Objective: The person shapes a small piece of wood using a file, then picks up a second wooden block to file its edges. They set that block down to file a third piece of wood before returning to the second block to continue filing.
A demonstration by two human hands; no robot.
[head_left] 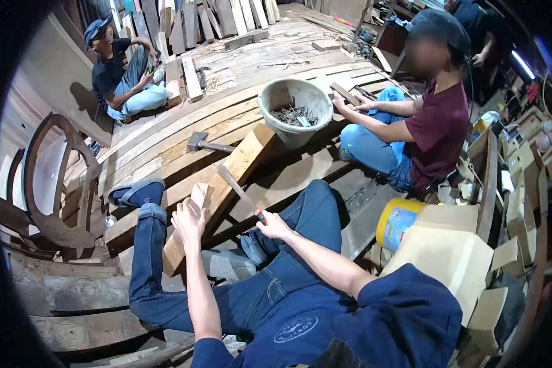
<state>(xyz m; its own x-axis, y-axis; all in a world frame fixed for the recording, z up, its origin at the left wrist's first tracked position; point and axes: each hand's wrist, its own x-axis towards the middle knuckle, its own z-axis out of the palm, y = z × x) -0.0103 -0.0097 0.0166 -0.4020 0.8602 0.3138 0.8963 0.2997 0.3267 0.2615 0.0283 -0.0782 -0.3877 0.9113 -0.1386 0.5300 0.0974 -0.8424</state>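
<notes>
1. Right hand (275,226) grips the handle of a long-bladed tool (239,189), its blade reaching far and left; whether it touches the thick beam (249,152) is hard to tell.
2. Left hand (189,222) grasps a small wood block (200,194), which juts out on its far side.

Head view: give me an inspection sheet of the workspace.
Surface: wooden planks, dark gaps between some.
Job items: squared beam across the planks; wood block on or against it; bladed tool above, contact unclear.
Clutter: hammer left of the beam; grey bucket of dark scraps by its far end; yellow container and cardboard box to the right.
Hands: left hand on the wood block; right hand round the bladed tool's handle.
Cables: nothing seen near the hands.
Surroundings: person in maroon seated right, another person seated upper left, third person partly visible upper right.
</notes>
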